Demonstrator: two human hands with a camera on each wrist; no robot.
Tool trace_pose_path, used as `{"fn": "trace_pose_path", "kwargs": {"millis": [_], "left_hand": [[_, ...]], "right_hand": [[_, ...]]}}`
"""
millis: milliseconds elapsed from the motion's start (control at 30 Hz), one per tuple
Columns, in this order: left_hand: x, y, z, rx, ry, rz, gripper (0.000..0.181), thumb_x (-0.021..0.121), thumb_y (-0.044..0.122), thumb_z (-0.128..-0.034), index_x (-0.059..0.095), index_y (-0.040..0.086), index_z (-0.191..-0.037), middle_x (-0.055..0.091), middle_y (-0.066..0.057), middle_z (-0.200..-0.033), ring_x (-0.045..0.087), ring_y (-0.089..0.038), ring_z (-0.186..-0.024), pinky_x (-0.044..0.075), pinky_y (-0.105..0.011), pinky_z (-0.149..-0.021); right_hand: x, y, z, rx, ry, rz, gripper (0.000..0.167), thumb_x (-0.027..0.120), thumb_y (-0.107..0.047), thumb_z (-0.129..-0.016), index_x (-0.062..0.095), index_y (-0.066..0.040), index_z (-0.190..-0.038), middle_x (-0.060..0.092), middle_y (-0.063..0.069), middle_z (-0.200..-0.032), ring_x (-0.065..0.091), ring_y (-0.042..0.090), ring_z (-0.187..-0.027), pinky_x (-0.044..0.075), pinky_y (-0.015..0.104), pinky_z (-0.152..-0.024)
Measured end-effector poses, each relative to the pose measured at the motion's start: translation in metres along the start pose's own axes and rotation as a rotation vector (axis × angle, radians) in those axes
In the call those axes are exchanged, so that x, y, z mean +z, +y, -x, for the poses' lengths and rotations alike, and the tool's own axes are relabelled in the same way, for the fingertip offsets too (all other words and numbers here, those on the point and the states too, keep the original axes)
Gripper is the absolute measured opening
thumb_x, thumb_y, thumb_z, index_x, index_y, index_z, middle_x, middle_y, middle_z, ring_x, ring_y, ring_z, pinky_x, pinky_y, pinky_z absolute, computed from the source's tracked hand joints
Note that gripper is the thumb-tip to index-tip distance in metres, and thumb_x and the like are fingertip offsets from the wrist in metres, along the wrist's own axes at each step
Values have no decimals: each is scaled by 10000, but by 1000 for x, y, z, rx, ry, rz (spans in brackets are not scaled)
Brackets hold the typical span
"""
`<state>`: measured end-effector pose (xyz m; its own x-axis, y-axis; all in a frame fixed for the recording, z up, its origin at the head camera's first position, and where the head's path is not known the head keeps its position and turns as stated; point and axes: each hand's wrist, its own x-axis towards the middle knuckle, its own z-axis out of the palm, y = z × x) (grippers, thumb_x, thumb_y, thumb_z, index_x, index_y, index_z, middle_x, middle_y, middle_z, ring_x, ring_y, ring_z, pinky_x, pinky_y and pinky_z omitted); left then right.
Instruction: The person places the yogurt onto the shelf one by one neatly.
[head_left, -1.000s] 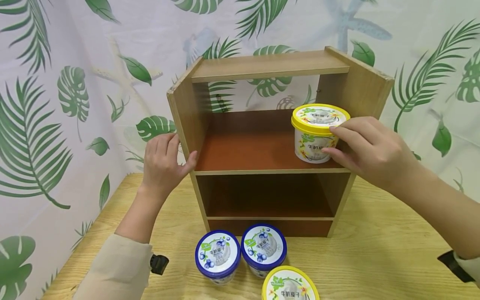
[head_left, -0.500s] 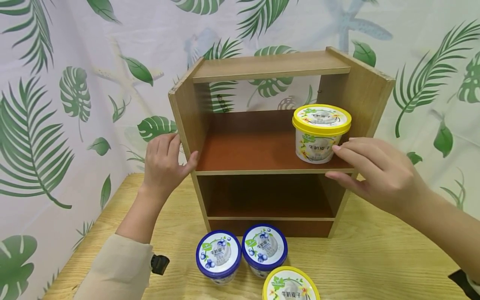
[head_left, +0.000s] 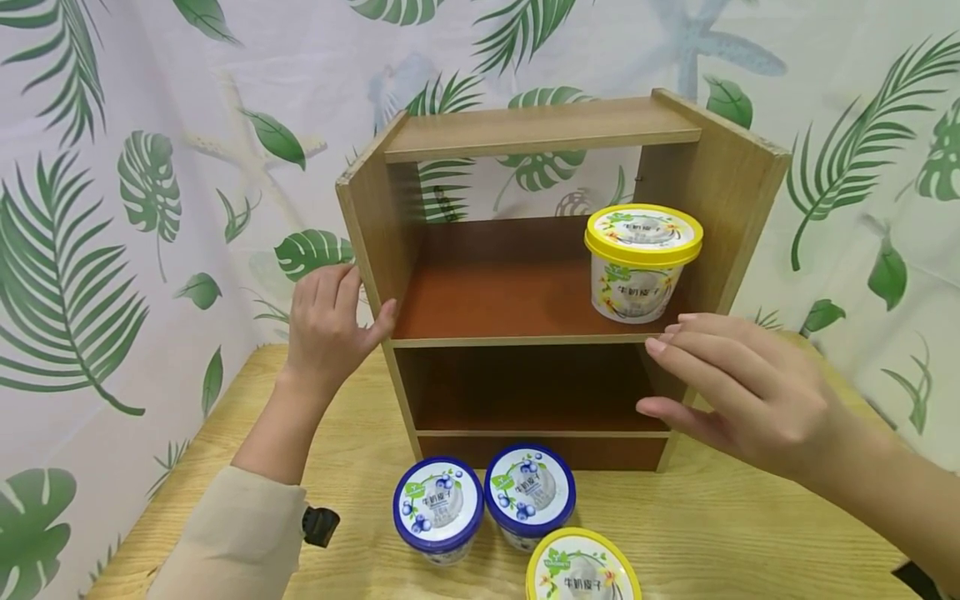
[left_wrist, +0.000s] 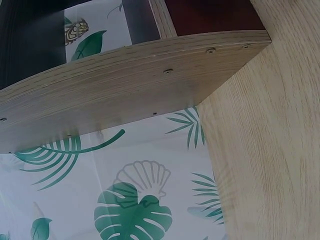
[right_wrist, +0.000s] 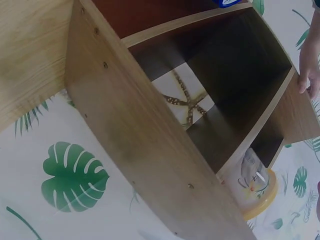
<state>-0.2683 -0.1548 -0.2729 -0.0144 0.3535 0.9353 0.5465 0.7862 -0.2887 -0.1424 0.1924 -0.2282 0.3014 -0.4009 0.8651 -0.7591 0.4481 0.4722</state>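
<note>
right hand lowered off yellow tub, loose | left hand grips shelf, left side | yellow 2, blue tubs 2

Shelf unit: wooden, slanting across the view, near side panel dotted with screws.
Compartment: dark, a printed starfish showing through the gap at its back.
Tub: yellow-rimmed lid, just past the compartment's edge board, lower right.
Left hand: at the right edge, fingers touching the far side panel.
Blue lid: a sliver, top edge.
Table: pale wood, upper left.
Leaf print: green on white.
</note>
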Motion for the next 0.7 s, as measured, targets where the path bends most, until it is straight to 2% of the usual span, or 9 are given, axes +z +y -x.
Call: {"fn": "trace_pose_path", "kwargs": {"millis": [100, 167, 533, 700], "left_hand": [[0, 0, -1, -1, 0, 3, 423, 509, 302, -898, 562, -117, -932, 567, -220, -872, 539, -373, -779, 453, -454, -677], [0, 0, -1, -2, -2, 4, 424, 508, 302, -900, 562, -118, -932, 567, -221, -872, 539, -373, -779, 455, -454, -678], [0, 1, 0, -14, -11, 9, 419, 512, 293, -899, 563, -122, -940, 568, -225, -875, 542, -375, -786, 457, -454, -679], [0, 2, 0, -17, -10, 13, 405, 520, 285, -895, 562, -115, -944, 567, -222, -869, 540, -371, -783, 454, -452, -677]], "right_hand": [[2, -3, 1, -8, 23, -20, 377, 633, -297, -895, 676, 66, -800, 664, 176, -724, 589, 331, -611, 541, 378, -764], [2, -4, 3, -15, 28, -37, 370, 641, -296, -888, 682, 63, -807, 668, 173, -730, 594, 325, -615, 540, 369, -792], [5, -22, 9, -67, 30, -117, 331, 651, -278, -883, 681, 42, -802, 665, 151, -705, 606, 283, -602, 545, 359, -611], [4, -32, 16, -93, 42, -170, 312, 673, -258, -867, 694, 52, -846, 677, 148, -740, 625, 270, -634, 555, 363, -626]]}}
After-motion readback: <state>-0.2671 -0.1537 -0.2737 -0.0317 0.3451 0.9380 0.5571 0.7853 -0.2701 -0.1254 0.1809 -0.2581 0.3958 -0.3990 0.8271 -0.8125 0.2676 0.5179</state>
